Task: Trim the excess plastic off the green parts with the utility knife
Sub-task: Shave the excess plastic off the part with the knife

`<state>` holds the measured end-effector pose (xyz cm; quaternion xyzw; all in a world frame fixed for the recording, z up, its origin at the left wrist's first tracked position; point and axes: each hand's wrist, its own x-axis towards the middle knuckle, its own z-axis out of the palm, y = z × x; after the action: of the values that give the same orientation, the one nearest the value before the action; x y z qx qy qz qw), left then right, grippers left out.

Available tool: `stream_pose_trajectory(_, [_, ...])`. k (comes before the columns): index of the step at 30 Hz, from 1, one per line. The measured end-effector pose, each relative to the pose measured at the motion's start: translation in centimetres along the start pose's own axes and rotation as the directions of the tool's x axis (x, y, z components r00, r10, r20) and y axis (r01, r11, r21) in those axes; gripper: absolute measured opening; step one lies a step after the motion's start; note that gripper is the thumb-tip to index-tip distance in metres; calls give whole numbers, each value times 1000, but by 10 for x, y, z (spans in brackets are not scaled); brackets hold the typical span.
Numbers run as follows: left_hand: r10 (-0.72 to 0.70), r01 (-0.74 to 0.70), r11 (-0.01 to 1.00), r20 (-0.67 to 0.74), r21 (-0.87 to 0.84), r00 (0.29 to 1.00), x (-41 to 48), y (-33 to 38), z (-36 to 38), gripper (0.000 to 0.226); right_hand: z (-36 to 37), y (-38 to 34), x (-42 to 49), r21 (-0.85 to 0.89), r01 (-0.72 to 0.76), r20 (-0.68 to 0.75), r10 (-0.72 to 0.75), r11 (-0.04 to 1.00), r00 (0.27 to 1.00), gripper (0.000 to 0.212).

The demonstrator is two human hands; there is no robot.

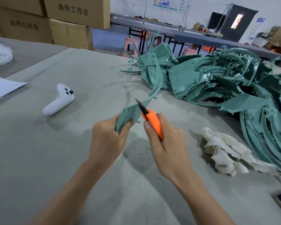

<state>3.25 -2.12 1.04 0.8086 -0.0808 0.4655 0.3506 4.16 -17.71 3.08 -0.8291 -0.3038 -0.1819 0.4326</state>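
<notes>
My left hand grips the flat wide end of a green plastic part, whose long curved arm sweeps up and to the right above the table. My right hand holds an orange utility knife. Its dark blade lies against the part's upper edge, just right of my left fingers. A big heap of more green parts lies on the table at the right, and it runs down along the right edge.
A white game-style controller lies to the left on the grey cloth table. A crumpled cream rag sits right of my right hand. Cardboard boxes stand at the back left. Fine shavings lie under my hands.
</notes>
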Motion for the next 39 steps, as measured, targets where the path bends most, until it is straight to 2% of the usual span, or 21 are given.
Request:
stream_pose_trajectory(2, [-12, 12, 1000, -7, -4, 1000, 1, 1, -1, 40, -1, -1, 2, 49, 11, -3, -11, 999, 1000, 26])
stream_pose_trajectory(4, [8, -8, 1000, -7, 8, 1000, 1, 3, -2, 31, -5, 6, 8, 81, -56, -70, 61, 995, 996, 28])
stream_pose_trajectory(7, [37, -37, 999, -24, 32, 999, 2, 4, 0, 25, -16, 22, 21, 45, -172, -194, 177, 984, 965, 31])
stream_pose_trajectory(9, [79, -78, 996, -28, 35, 996, 2, 6, 0, 27, -20, 30, 26, 7, -208, -208, 205, 978, 956, 34])
stream_pose_trajectory(12, [106, -104, 994, -38, 40, 994, 1, 8, -1, 28, -19, 33, 25, -9, -198, -191, 193, 980, 962, 33])
stream_pose_trajectory(20, [-18, 18, 1000, -36, 10, 999, 2, 7, -3, 51, -6, 12, 10, 44, -98, -77, 101, 994, 992, 27])
stream_pose_trajectory(25, [-32, 32, 999, -16, 5, 999, 1, 3, -3, 52, 0, 0, 1, 20, -27, -13, 27, 999, 1000, 23])
stream_pose_trajectory(31, [-82, 83, 996, -6, 18, 997, 2, 2, -5, 59, -2, -3, -2, 21, -18, 26, 17, 1000, 1000, 23])
stream_pose_trajectory(37, [-47, 47, 999, -24, 23, 999, 2, 8, -2, 61, 1, -11, -5, -17, -6, 56, 7, 1000, 998, 28])
stream_pose_trajectory(39, [-44, 46, 997, -39, 55, 998, 3, 7, -1, 56, 0, -11, -5, -10, -4, 61, 4, 1000, 998, 27])
